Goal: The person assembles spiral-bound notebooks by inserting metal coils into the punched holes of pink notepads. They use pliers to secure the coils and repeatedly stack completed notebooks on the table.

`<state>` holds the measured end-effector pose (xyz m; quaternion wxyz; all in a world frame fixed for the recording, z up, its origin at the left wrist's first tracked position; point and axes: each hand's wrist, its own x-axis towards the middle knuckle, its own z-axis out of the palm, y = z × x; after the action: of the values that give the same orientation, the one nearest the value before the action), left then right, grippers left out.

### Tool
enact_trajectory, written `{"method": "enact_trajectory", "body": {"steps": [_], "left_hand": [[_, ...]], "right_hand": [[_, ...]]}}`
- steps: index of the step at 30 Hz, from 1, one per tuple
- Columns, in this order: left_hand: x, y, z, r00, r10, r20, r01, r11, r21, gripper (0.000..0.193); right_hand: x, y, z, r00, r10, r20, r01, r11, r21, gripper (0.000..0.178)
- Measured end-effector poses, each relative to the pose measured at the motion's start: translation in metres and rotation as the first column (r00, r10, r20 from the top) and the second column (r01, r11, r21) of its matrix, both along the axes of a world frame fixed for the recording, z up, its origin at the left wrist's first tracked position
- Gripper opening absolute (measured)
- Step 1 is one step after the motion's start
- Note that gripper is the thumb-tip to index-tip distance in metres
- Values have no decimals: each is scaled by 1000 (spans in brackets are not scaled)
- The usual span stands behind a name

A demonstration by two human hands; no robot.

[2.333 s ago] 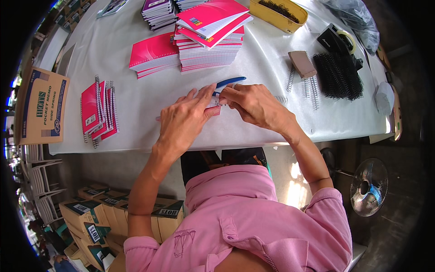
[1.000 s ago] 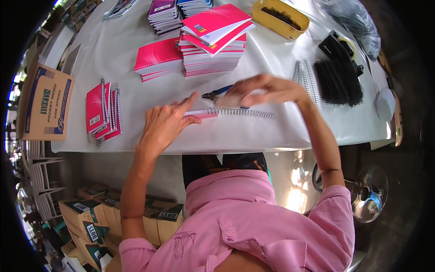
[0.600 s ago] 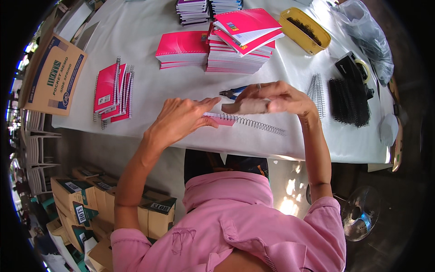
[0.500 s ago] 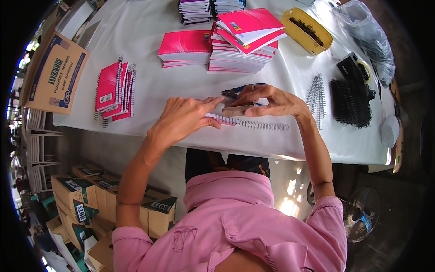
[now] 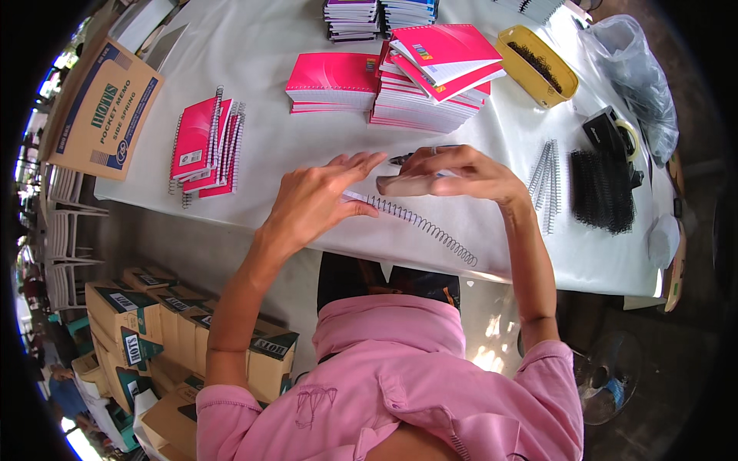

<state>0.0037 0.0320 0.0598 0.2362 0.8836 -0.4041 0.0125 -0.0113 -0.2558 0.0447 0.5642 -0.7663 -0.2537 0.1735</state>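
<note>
My left hand holds a small notebook, mostly hidden beneath the palm, with its pale edge showing by the thumb. A wire spiral coil runs out from that edge and slants down to the right, its free end near the table's front edge. Just right of the coil's upper part is my right hand, fingers bent and slightly smeared by motion. Pliers with a dark tip show beyond its fingers; their handles are mostly hidden by the hand.
Pink notebooks are stacked ahead, with spiral-bound ones at left beside a carton. To the right lie loose coils, a black coil bundle, a tape dispenser and a yellow tub.
The coil's free end has swung down toward the table's front edge, from nearly level to slanting. My right hand is slightly nearer my left, and the view has shifted a little.
</note>
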Motion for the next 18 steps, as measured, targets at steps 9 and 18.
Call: {"method": "enact_trajectory", "body": {"steps": [9,18], "left_hand": [[4,4,-29,926,-12,-378,-192,846,-497,108],[0,5,-39,846,-15,-534,-319,787,-528,109]], "right_hand": [[6,10,9,995,16,-101,-3,991,131,53],[9,27,17,999,-51,9,51,976,-212,53]]}}
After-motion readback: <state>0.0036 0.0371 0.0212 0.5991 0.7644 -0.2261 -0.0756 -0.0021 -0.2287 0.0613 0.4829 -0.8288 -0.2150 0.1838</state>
